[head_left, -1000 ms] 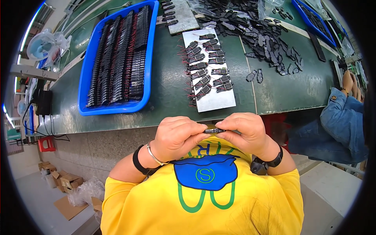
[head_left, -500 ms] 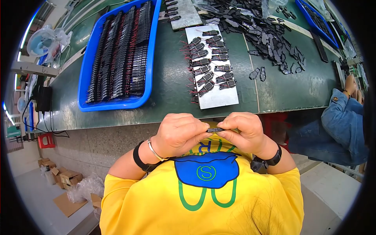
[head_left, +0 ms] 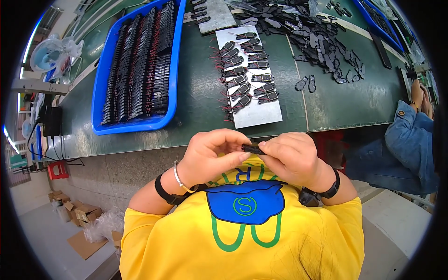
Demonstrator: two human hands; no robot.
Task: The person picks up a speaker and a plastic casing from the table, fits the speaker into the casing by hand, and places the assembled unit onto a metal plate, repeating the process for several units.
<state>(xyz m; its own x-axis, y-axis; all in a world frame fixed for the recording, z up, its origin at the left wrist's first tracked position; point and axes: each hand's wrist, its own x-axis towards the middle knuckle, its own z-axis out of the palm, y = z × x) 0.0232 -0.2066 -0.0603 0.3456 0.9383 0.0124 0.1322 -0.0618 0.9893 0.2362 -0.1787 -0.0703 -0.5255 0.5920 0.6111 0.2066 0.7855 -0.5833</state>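
Observation:
Held edge-on before my chest is a small black speaker module (head_left: 252, 149), close to the table's front edge. My right hand (head_left: 293, 157) is closed in a pinch on its right end. The thumb of my left hand (head_left: 212, 154) touches the left end, and its index finger arches above with a gap behind; the module's faces are mostly hidden. Beyond my hands, a whitish metal plate (head_left: 259, 114) carries two rows of similar black speaker modules (head_left: 242, 88) with thin red wires.
On the left, a blue tray (head_left: 135, 126) holds packed rows of black modules. Loose flat black pieces (head_left: 322, 51) lie heaped at the back right of the green table (head_left: 200, 84). A second plate (head_left: 217, 18) lies farther back. A co-worker's denim sleeve (head_left: 406, 126) is at the right.
My left fingers have loosened from a tight pinch and arched up around the left end. The module shows more of its dark side and sits slightly higher. The view has shifted a little.

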